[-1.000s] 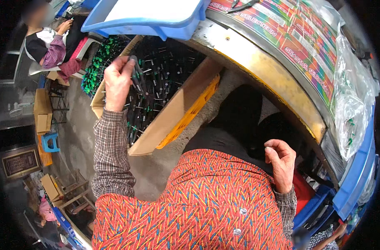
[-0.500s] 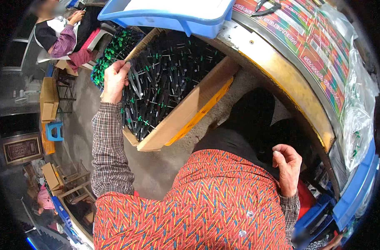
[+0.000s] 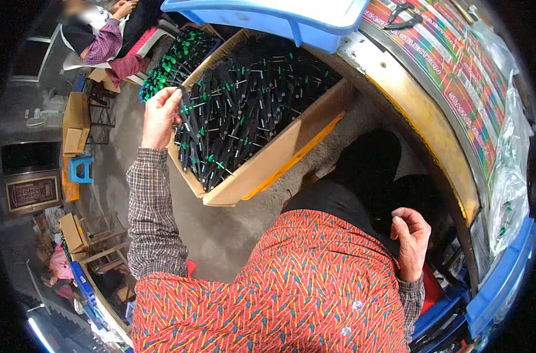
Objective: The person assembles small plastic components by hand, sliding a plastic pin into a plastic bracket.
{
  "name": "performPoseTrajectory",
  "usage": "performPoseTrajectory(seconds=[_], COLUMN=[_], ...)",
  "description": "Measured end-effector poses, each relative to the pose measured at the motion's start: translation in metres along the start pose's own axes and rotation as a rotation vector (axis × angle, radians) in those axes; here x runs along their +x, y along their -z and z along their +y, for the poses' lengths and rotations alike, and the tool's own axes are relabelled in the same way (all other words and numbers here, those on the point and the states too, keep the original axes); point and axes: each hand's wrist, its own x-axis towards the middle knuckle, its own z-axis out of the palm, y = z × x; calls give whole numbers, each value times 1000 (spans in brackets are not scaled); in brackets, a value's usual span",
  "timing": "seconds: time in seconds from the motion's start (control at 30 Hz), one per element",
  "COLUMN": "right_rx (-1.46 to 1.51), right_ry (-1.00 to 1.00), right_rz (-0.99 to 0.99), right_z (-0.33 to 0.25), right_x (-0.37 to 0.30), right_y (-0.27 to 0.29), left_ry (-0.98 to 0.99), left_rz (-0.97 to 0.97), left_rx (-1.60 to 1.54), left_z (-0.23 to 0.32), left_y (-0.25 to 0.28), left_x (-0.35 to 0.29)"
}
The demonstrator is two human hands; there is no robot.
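Your left hand, in a checked sleeve, pinches the end of a slim black piece between thumb and fingers, above the near left edge of an open cardboard box. The box is packed with similar black pieces bearing green tips and pale pins. A yellow crate edge shows along its lower side. Your right hand is apart from the box, near your dark-clad legs, its fingers curled inward; whether thumb and fingertip touch is hard to tell.

To your right, a worktable with a worn metal edge curves away (the fisheye lens bends it). Colourful printed sheeting covers its top, with a black tool lying there and clear plastic bunched at the side. A blue tub sits at the table's far corner. Beyond the box stand bunched green-topped pieces. On the grey floor, leftward, is a blue stool; another person sits at upper left.
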Motion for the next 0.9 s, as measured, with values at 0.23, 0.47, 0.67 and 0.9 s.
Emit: performPoseTrajectory(seconds=[0.23,0.47,0.67,0.9], right_rx=[-22,-16,-25,12], right_ry=[8,-20,-30,-27], right_rz=[15,37,23,15], right_z=[-1,5,9,10], right_x=[-3,-1,1,2], right_y=[-1,2,3,4], left_ry=[-37,-255,-531,-633], left_rz=[13,188,286,339], left_rx=[170,549,699,773], left_z=[19,-5,-20,-24], left_y=[-42,-49,-62,-72], left_x=[10,32,16,-1])
